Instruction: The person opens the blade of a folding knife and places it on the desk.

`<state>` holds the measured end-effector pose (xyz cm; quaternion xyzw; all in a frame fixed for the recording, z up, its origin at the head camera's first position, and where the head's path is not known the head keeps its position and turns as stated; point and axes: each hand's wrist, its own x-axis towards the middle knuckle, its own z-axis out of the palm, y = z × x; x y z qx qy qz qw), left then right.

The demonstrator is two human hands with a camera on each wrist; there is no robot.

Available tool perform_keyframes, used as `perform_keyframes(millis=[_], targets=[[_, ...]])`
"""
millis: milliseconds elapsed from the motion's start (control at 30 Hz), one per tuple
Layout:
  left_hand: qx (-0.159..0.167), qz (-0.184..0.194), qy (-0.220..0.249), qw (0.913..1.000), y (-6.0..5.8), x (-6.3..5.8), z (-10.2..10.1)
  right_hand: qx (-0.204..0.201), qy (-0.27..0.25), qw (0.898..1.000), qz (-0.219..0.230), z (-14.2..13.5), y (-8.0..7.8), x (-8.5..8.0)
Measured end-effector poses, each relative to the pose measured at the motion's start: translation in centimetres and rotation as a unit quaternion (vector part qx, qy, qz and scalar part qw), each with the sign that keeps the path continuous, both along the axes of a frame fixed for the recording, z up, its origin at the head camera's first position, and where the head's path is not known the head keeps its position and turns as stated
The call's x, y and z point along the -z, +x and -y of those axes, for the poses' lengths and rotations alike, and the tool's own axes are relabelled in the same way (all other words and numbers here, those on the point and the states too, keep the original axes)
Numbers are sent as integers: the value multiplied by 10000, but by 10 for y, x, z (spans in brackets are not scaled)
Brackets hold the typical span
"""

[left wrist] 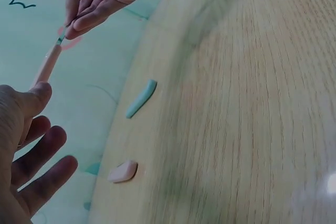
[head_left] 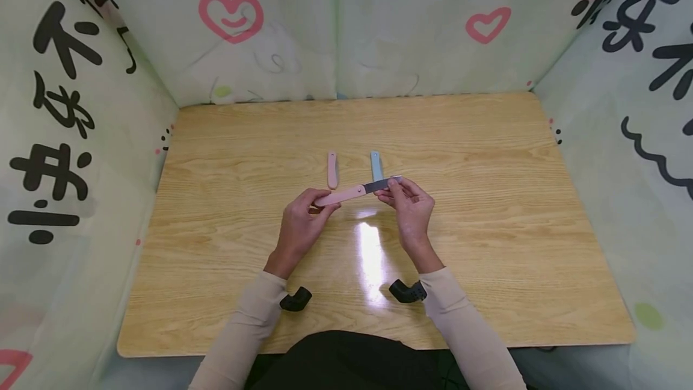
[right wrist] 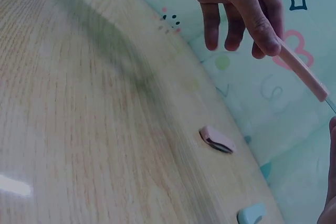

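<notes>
A folding knife with a pink handle (head_left: 346, 194) is held up above the table, its dark metal blade (head_left: 376, 185) swung out in line with the handle. My left hand (head_left: 303, 221) pinches the handle's end between thumb and fingers. At the other end, my right hand (head_left: 415, 212) pinches the blade near its tip, which the fingers partly cover. Just beyond the hands lie a folded pink knife (head_left: 332, 167) and a folded blue knife (head_left: 376, 163), side by side. Both also show in the left wrist view, the blue one (left wrist: 142, 99) farther off than the pink one (left wrist: 124, 172).
The wooden table (head_left: 487, 227) reaches back to a pale printed curtain (head_left: 379, 35), and similar curtains stand at both sides. A bright reflection (head_left: 370, 257) shines on the tabletop between my forearms. Black wrist devices (head_left: 296, 300) sit on both wrists.
</notes>
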<state>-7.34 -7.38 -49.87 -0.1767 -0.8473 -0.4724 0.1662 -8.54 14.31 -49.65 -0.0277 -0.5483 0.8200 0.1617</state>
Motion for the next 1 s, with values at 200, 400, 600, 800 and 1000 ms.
perform_keyframes(millis=[200, 400, 600, 800, 1000], targets=[[-465, -439, -688, 9956, 3, -1, -3, 24, 89, 10000, -28, -1, -1, -2], [-319, -285, -893, 9951, 5, 0, -3, 88, -72, 9998, 137, -2, 0, 1], [-322, -260, -1163, 9923, 5, 1, -3, 75, -119, 9997, 206, -3, 1, 3], [-164, -384, -1494, 9879, 5, 1, -3, 33, 21, 9996, 271, -4, -1, 1], [41, -201, -1636, 9863, 7, 3, -4, -18, -124, 9990, 433, -1, -3, 0]])
